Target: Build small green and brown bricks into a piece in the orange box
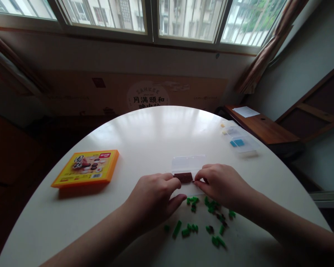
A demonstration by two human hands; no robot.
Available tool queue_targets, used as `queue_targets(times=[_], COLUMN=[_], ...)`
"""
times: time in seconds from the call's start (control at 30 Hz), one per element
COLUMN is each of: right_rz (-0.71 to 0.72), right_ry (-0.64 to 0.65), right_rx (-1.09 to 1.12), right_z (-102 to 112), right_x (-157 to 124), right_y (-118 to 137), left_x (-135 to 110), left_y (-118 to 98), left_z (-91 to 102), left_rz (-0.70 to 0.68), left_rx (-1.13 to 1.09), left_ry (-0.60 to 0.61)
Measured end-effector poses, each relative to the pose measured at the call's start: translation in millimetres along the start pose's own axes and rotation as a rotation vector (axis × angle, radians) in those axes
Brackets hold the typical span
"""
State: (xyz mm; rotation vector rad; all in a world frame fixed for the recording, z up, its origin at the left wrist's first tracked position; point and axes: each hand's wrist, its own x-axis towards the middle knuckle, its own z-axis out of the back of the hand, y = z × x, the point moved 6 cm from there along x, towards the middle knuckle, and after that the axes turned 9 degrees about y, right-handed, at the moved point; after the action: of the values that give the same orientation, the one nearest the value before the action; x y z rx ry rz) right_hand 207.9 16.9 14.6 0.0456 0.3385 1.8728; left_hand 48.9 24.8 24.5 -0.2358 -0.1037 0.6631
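The brown brick plate point(183, 177) sits between both hands at the front edge of a clear plastic tray point(188, 164) on the white counter point(144, 137). The left hand point(153, 198) pinches its left end, fingers point(174, 182) closed on it, thumb stretched along the counter beneath. The right hand point(221, 185) grips the right end, fingertips drawn together on the plate's edge. Risks, as a judgement: the plate is thin and held only at its ends, so uneven pressure from either hand could flex it or pop small bricks off; a slip could drop it into the loose green bricks point(200, 218) scattered just below the hands, and a sweep of either forearm could push those pieces toward the near counter edge. The light tray may shift if the plate is pressed against it. Pose: both forearms enter from the bottom of the view and converge toward the centre; both palms face down, knuckles up, wrists low near the counter. An orange box point(86, 167) lies well apart to the left; a second clear tray holding a blue piece point(241, 142) stands near the far right edge.
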Motion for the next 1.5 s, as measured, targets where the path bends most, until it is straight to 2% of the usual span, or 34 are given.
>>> queue_targets(times=[1.5], right_rz=[0.024], right_ry=[-0.009], right_rx=[-0.047], right_z=[-1.7], right_x=[3.5], right_y=[0.6], left_x=[1.4], left_y=[0.0], left_z=[-2.2], left_rz=[0.000], left_rx=[0.040], left_ry=[0.035])
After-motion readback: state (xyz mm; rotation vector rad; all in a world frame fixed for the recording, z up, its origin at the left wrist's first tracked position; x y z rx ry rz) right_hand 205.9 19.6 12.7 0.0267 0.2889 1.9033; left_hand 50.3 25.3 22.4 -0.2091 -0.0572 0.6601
